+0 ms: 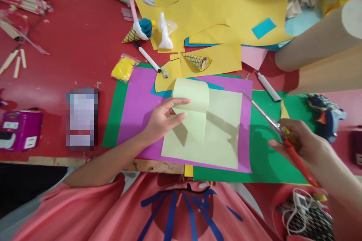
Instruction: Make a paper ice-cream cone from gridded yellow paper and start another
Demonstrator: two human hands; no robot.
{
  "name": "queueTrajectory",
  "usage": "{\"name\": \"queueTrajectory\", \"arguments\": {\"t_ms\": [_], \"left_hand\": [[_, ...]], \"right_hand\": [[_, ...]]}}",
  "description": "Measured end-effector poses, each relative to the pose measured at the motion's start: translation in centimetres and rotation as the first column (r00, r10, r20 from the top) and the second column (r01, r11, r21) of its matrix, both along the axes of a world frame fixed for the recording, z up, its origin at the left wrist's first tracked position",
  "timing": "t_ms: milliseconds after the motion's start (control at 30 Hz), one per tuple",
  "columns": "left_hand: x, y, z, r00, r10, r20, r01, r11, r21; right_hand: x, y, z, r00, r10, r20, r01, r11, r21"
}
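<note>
A red table (73, 45) is filling the frame, with a heap of yellow paper offcuts (226, 11) lying across the upper middle. Below them, in the centre, a green sheet (113, 120) and a purple sheet (135, 109) are lying stacked, probably serving as a working pad. On the purple one a pale yellow-green sheet (217, 135) is resting, its upper-left corner curling over. The left hand (162, 120) is pinching that folded flap between thumb and fingers, seemingly to keep the fold raised. At the right, the right hand (304, 143) is closing around the red handles of the scissors (271, 124), blades pointing up-left toward the sheet, nearly together, not touching the paper. A blue glue gun (325, 116) is lying just beyond, at the right edge.
</note>
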State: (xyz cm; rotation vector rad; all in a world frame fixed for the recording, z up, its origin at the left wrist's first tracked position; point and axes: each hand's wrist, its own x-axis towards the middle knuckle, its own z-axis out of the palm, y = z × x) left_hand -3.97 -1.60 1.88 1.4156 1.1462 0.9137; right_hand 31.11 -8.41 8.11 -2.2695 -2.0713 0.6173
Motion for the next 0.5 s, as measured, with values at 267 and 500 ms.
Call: {"name": "queueTrajectory", "arguments": {"t_ms": [267,500], "left_hand": [[0.0,-0.1,0.4,1.0,-0.001,-0.029,0.001,1.0,0.011],[-0.1,-0.4,0.3,0.995,-0.053,-0.08,0.06,0.994,0.09]], "right_hand": [[-2.2,1.3,1.4,0.955,0.294,0.038,-0.278,0.933,-0.229],[-3.0,1.9,0.5,0.926,0.375,-0.037,-0.374,0.904,-0.208]]}}
